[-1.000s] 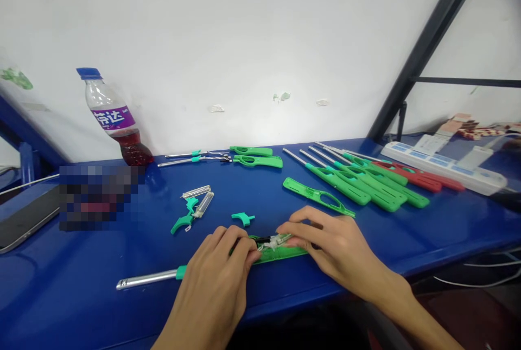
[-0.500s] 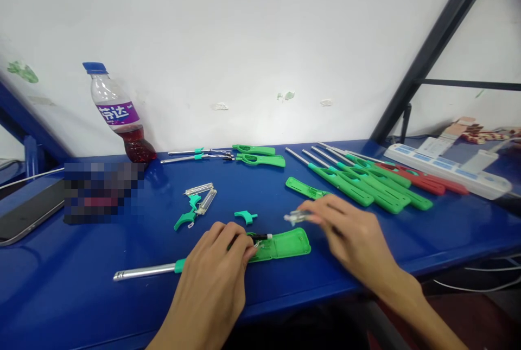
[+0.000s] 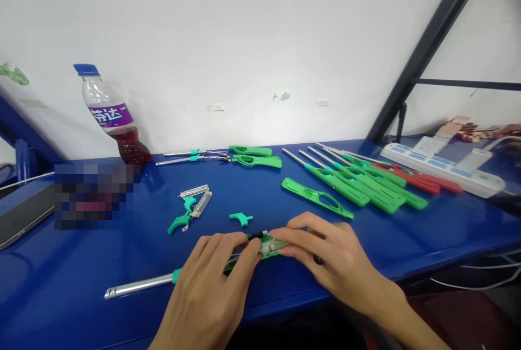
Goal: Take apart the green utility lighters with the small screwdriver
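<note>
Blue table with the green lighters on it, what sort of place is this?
Probably a small workshop or workbench, though I can't be sure: an opened lighter is at the front, loose clear parts lie behind it, and several green lighters are grouped at the right.

One head-worn view faces forward and down (quite near) over the hands (image 3: pixel 209 274) and table (image 3: pixel 134 252).

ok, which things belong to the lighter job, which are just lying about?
Likely the job:
opened lighter
clear fuel tanks
teal triggers
loose green handle half
partly assembled lighters
row of green lighters
red lighters

Lying about:
soda bottle
white power strip
dark phone-like device
</note>
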A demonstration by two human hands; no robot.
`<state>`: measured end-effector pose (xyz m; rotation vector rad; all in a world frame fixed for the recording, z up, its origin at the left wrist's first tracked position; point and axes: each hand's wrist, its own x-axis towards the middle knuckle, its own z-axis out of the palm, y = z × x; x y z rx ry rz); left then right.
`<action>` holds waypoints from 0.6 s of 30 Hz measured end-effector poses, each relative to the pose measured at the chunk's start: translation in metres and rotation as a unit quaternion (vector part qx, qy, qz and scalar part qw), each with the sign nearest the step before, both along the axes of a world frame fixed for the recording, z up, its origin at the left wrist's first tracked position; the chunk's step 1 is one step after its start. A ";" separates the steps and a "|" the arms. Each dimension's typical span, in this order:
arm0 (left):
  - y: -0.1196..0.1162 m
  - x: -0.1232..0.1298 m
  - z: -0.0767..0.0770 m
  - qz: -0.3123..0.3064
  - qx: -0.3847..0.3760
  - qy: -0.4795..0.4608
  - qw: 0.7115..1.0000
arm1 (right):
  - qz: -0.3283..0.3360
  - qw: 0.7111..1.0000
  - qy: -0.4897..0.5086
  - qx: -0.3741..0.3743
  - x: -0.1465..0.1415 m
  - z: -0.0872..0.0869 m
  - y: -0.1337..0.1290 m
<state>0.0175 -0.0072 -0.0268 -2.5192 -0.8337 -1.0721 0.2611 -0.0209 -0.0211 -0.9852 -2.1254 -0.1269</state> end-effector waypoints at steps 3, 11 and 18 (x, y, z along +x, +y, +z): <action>-0.001 -0.002 0.000 -0.022 0.006 -0.004 1.000 | 0.009 1.000 0.001 -0.008 0.000 0.000 0.000; -0.002 0.000 0.002 -0.024 0.019 -0.032 0.999 | 0.012 1.000 -0.013 -0.011 -0.001 0.001 -0.004; -0.002 -0.002 0.003 0.017 0.003 -0.009 1.000 | -0.003 1.000 0.008 -0.029 -0.001 -0.003 -0.003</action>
